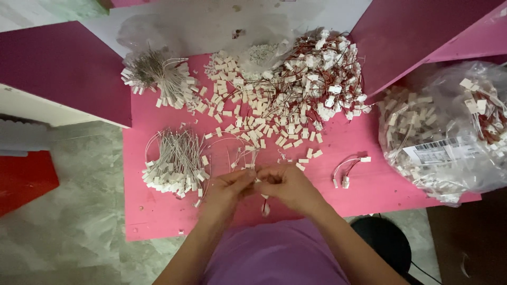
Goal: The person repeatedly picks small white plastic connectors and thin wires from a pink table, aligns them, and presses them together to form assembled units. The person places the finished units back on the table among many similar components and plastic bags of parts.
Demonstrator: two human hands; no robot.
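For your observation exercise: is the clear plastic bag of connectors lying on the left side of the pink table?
No, the clear plastic bag lies at the pink table's right edge.

I'm sitting at my pink table (158, 211). Lying on it: big pile of white plugs w/ red wires (296, 89), two bunches of thin white wires (177, 161), one loose wire piece (348, 169), and a clear bag (449, 137) at the right.

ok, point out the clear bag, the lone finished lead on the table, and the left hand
clear bag (449, 174), head view, on its lower plastic wall
finished lead (346, 168), head view, on the wire loop
left hand (229, 186), head view, on the back of the hand
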